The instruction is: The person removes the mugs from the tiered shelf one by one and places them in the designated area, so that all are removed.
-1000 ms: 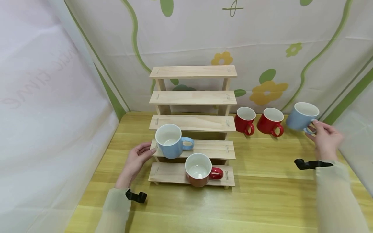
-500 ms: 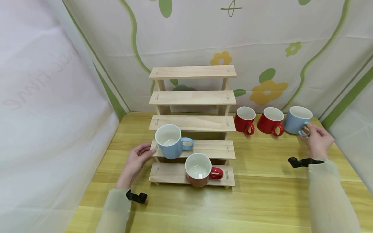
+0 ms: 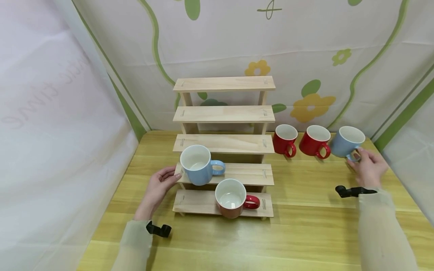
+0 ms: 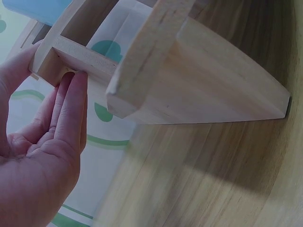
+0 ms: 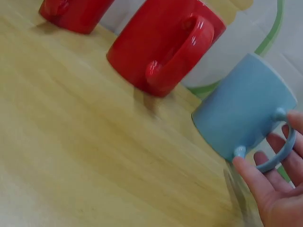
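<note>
My left hand [image 3: 159, 190] holds the left end of the second-lowest shelf of a wooden rack [image 3: 244, 174]; in the left wrist view its thumb and fingers [image 4: 71, 109] pinch the board's edge. Beside it on that shelf stands a blue mug [image 3: 198, 171], handle to the right. A red mug [image 3: 231, 205] sits on the bottom shelf, handle also to the right. At the far right, my right hand [image 3: 369, 167] grips the handle of another blue mug [image 3: 344, 145]. That mug [image 5: 241, 109] leans a little in the head view; whether its base touches the table cannot be told.
Two red mugs, one [image 3: 285, 141] by the rack and one [image 3: 312, 143] near the blue mug, stand upright on the wooden table [image 3: 305, 233]. Behind them hangs a patterned cloth [image 3: 217, 37]. More cloth [image 3: 44, 113] borders the left side.
Over the last second my right hand has moved left with the blue mug, which came closer to the red mugs and then tilted slightly. My left hand has stayed on the rack.
</note>
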### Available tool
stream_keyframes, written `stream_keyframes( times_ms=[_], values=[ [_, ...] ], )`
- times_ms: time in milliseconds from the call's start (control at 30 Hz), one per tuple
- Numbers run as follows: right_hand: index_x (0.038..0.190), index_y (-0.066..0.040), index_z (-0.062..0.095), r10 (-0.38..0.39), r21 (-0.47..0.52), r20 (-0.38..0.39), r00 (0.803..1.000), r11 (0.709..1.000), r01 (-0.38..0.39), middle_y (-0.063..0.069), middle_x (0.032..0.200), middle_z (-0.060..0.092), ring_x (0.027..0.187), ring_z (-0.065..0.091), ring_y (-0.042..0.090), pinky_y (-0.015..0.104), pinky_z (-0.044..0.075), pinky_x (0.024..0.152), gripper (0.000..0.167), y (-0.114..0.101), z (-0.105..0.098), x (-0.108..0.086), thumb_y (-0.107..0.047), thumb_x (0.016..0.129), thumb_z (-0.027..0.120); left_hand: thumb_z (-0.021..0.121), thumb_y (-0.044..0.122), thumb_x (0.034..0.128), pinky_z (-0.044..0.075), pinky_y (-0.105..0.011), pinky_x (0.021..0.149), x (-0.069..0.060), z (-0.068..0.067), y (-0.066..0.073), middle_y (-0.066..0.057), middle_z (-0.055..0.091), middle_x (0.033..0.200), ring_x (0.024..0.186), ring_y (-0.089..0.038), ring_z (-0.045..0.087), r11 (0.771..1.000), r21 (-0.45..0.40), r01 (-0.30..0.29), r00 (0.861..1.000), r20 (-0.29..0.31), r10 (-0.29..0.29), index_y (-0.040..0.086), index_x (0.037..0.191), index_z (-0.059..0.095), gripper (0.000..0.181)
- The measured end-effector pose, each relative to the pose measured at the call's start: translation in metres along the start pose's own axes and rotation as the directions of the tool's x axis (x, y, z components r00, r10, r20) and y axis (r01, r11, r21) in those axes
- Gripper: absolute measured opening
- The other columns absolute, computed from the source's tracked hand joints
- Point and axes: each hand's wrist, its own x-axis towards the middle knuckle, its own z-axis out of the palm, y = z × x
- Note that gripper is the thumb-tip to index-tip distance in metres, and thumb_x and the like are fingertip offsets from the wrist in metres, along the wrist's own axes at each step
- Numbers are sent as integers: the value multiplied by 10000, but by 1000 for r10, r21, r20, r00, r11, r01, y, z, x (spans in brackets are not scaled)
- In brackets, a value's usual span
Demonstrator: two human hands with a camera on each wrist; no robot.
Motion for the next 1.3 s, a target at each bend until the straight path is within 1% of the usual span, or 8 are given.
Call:
stream_keyframes(
  times_ms=[200,400,667,733,833,933,1067,1300],
  values=[
    [989,29,686,26,-56,-23,999,998,-27,66,895,669,710,691,166,363,610,551,185,0,-2,0,-24,866,814,707,66,974,560,-285,913,0,0,0,-117,626,1152,1033,-165,638,1000,-2,-8,1000,3,8,-94,1336,550,426],
    [976,-32,724,59,-68,51,997,996,-56,47,872,618,655,669,158,359,616,558,92,0,-10,-2,-52,907,781,710,66,972,560,-283,913,-1,1,0,-115,627,1150,1031,-165,638,1000,-6,-5,1000,1,5,-93,1329,553,421],
    [1009,-96,759,-18,-94,58,998,995,23,-35,885,676,767,609,38,167,532,562,114,0,-18,-10,-71,903,792,707,61,973,560,-284,912,0,1,-1,-111,629,1145,1029,-166,639,1000,-16,-11,1000,1,11,-96,1331,552,420],
    [1028,-132,756,-36,-135,34,999,990,40,-80,967,652,847,557,6,118,487,617,133,-1,-17,-14,-96,906,795,707,60,973,561,-283,910,0,0,-1,-109,630,1141,1027,-165,640,1000,-15,-11,1000,1,11,-96,1330,551,420],
    [1115,-181,716,-50,-178,35,998,982,55,-102,1144,569,1094,486,-12,106,440,909,207,-5,-13,-23,-130,925,780,707,59,973,562,-283,909,0,0,-1,-111,629,1141,1026,-165,639,1000,-15,-9,1000,0,9,-99,1329,550,420],
    [1305,-189,638,-61,-199,77,995,977,75,-116,1266,517,1330,381,21,141,259,1120,376,-12,-5,-34,-142,950,753,709,65,973,561,-284,910,0,0,-1,-115,626,1147,1030,-167,638,1000,-13,-3,1000,-1,3,-97,1331,550,424],
    [1473,-142,515,-104,-197,168,980,971,136,-94,1310,514,1397,340,43,166,211,1155,539,-23,10,-48,-126,975,719,715,83,973,558,-280,915,-1,-1,-1,-116,625,1154,1038,-167,634,1000,-6,5,1000,-1,-5,-96,1331,549,433],
    [1364,-53,634,-237,-152,329,914,942,299,13,1302,613,1279,518,106,114,423,990,407,-41,44,-77,-56,965,711,715,87,974,555,-287,924,0,0,-1,-120,621,1162,1048,-174,632,1000,-2,7,1000,0,-7,-88,1335,552,434]
  ],
)
